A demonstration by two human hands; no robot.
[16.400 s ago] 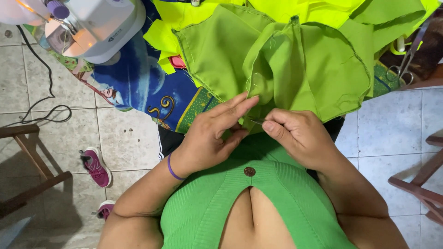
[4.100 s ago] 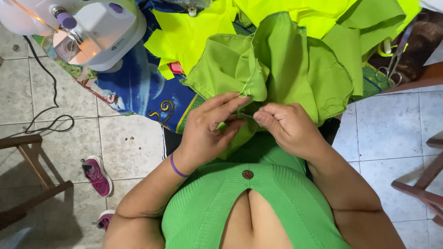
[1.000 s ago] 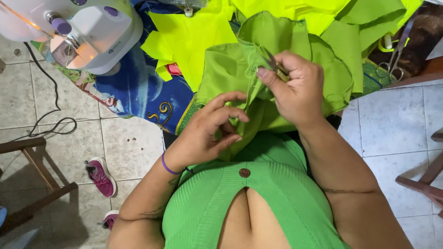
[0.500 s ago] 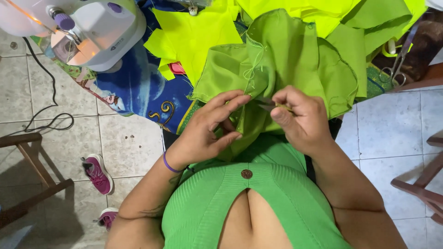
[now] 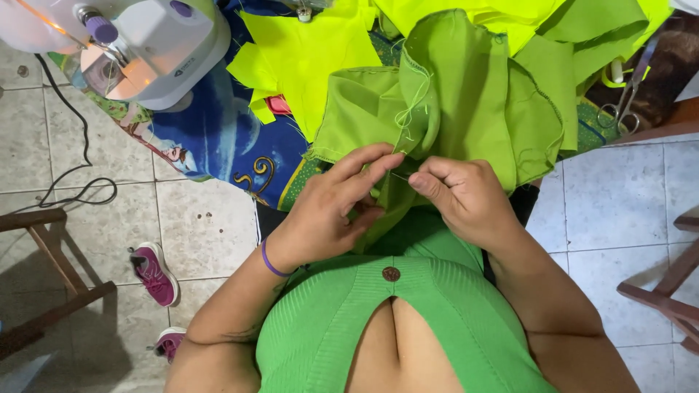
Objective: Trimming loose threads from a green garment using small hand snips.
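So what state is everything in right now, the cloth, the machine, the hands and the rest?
Left hand: pinching the green cloth.
Right hand: fingertips closed on a needle too thin to see clearly.
Green cloth: bunched and folded, loose thread hanging.
Sewing machine: lamp lit, nothing under it.
Scissors: lying on the table, untouched.
Yellow cloth pieces: spread flat.

1. my table [image 5: 218, 145] wears a blue patterned cloth; on it stand a white sewing machine [image 5: 145, 44], neon yellow fabric pieces [image 5: 313, 58] and the green fabric [image 5: 466, 102].
2. scissors [image 5: 626, 102] lie at its right end.
3. the tiled floor [image 5: 196, 225] carries pink shoes [image 5: 154, 273].
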